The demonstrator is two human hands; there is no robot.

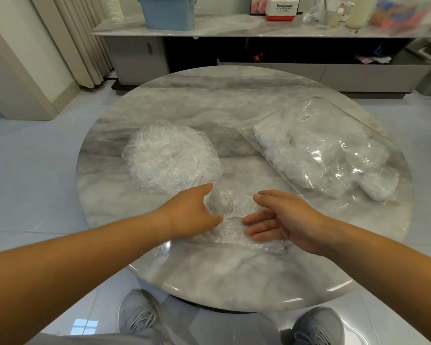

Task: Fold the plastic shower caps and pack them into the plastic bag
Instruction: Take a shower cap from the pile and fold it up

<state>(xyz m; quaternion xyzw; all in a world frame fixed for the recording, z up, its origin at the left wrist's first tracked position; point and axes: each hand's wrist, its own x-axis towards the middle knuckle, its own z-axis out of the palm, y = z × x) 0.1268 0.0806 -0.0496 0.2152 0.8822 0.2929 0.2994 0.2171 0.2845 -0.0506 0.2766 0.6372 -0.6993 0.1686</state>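
Marble worktop (pixel 209 100) holds the shower cap (pixel 234 210) between left grip (pixel 192 212) and right grip (pixel 281 220), both open-fingered and clasping nothing; plastic bag (pixel 321 150) lies rightward.

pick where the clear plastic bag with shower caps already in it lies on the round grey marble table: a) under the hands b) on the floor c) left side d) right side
d: the clear plastic bag lies on the right side of the round grey marble table.
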